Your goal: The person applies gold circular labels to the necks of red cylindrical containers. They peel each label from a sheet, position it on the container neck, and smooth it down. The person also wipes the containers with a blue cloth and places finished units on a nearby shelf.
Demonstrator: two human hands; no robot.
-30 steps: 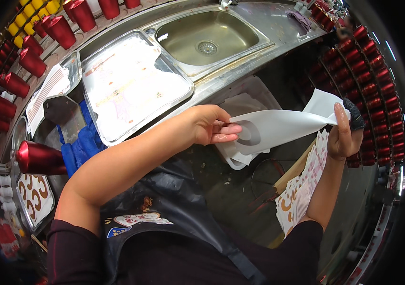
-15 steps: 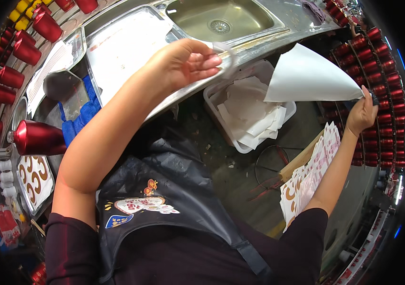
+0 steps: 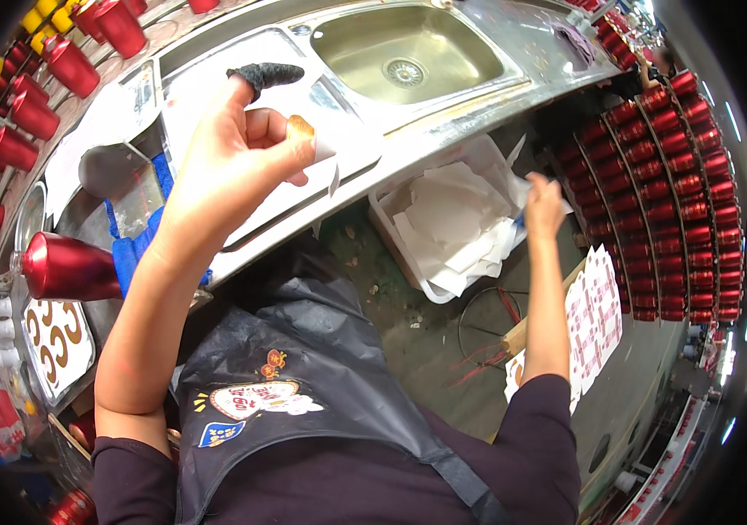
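My left hand [image 3: 255,136] is raised over a white-covered tray [image 3: 203,83] on the steel counter. Its index finger, in a black finger cot [image 3: 268,77], stretches out, and the thumb has a brown wrap. A thin translucent film [image 3: 328,156] hangs by the thumb, seemingly pinched against the curled fingers. At the right edge of a white plastic bin [image 3: 430,284], my right hand [image 3: 545,208] is closed on a white sheet of paper [image 3: 513,179], seen almost edge-on and blurred. More loose white sheets [image 3: 443,214] fill the bin.
A steel sink [image 3: 404,44] lies beyond the tray. One red metallic bottle [image 3: 71,267] lies sideways by a blue cloth [image 3: 133,254] on my left. Red bottles stand in racks [image 3: 653,201] at right. Printed decal sheets [image 3: 592,315] stand beside my right forearm.
My right hand has swung left and down with the white sheet to the bin. My left hand has drawn back left over the tray, turning so its index finger and thumb show.
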